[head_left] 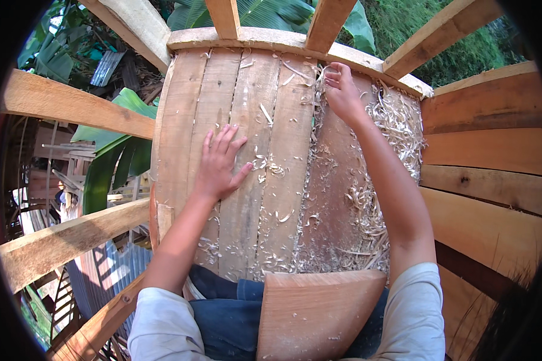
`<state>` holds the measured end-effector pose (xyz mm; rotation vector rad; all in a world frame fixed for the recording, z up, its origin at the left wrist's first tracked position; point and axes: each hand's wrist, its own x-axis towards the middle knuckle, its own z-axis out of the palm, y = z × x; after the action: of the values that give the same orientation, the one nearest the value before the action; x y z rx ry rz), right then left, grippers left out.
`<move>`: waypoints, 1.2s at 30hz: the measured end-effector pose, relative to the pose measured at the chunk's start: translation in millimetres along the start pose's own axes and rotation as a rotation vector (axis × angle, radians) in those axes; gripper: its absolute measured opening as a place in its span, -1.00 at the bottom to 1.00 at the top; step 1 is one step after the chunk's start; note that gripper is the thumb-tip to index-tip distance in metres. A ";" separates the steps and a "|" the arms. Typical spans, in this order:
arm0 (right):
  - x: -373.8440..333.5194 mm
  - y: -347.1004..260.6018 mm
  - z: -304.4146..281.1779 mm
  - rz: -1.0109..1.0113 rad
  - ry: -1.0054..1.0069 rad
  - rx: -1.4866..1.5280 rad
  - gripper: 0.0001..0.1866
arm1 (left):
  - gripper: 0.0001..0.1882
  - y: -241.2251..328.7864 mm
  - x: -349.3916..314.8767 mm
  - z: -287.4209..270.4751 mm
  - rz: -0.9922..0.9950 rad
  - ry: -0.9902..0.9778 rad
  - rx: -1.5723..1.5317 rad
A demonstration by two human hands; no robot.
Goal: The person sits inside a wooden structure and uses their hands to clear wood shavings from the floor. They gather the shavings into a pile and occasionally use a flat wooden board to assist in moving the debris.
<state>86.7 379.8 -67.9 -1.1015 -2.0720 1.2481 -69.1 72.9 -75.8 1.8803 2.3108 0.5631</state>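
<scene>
My left hand (221,162) lies flat on the pale floor planks (223,90), its fingers spread and nothing in them. Farther off and to the right, my right hand (342,91) is by the far edge beam, with its fingers curled closed. Thin curled wood shavings (397,129) lie beside it and in a thick heap to its right. Pale curls show right at its fingertips, but whether they are gripped is hidden. Across my lap rests a smooth wooden board (319,316).
Upright wooden posts (223,18) rise along the far edge beam (265,39). More timbers (78,103) stand on the left, with gaps between them and a drop beyond. A plank wall (488,150) closes the right side. Banana leaves (123,129) reach in at the left.
</scene>
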 end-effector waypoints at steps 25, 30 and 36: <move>19.5 -12.4 -6.8 0.227 -0.065 0.140 -0.48 | -0.40 -0.4 -1.4 -0.6 0.003 0.006 0.019; 25.7 -17.4 -7.0 0.134 0.021 0.207 -0.52 | -0.41 -2.2 -2.7 0.6 0.004 0.029 0.032; 10.6 -13.2 -13.9 -0.290 -0.138 -0.367 -0.62 | -0.41 -2.6 -2.9 1.2 0.003 0.026 0.029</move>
<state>85.8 392.0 -49.7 -0.8342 -2.5284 0.8449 -70.5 70.0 -78.3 1.9008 2.3446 0.5610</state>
